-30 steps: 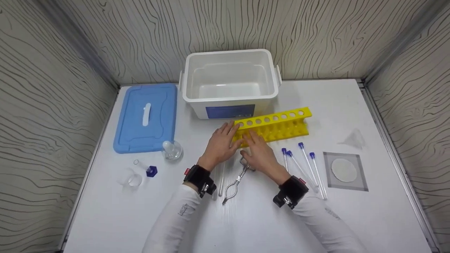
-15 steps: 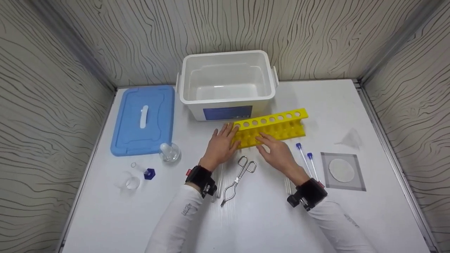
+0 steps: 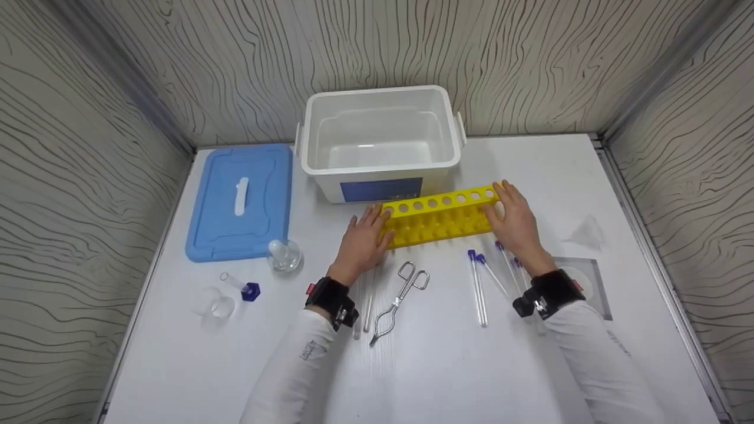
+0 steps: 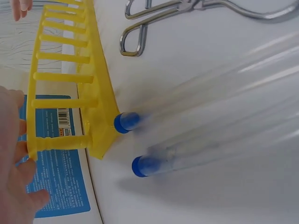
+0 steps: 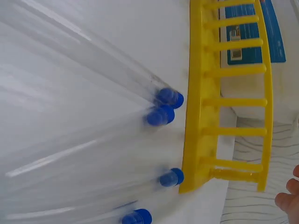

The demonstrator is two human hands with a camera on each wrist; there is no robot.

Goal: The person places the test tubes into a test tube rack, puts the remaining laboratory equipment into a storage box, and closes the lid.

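Note:
A yellow test tube rack (image 3: pixel 439 228) stands in front of the white box. My left hand (image 3: pixel 360 241) rests at the rack's left end, fingertips right at the end of its top board in the left wrist view. At the other end is my right hand (image 3: pixel 517 227), its fingers spread loosely around the corner; in the right wrist view those fingertips (image 5: pixel 282 203) sit just off the rack. Blue-capped test tubes (image 3: pixel 478 294) lie on the table before the rack's right side, partly under my right wrist. Two more tubes (image 3: pixel 368 312) lie beside my left forearm, their caps hidden in the head view.
Steel crucible tongs (image 3: pixel 396 303) lie mid-table. The white box (image 3: pixel 380 172) stands behind the rack, a blue lid (image 3: pixel 238 203) to its left. Glassware at left includes a flask-like vessel (image 3: pixel 285 258) and a small blue-based cylinder (image 3: pixel 250 291). A funnel (image 3: pixel 588 232) and grey square (image 3: pixel 602 294) lie right.
My right hand has moved right from the rack's left part to its right end. The rack has shifted slightly left since half a second ago. My left hand stays at the left end.

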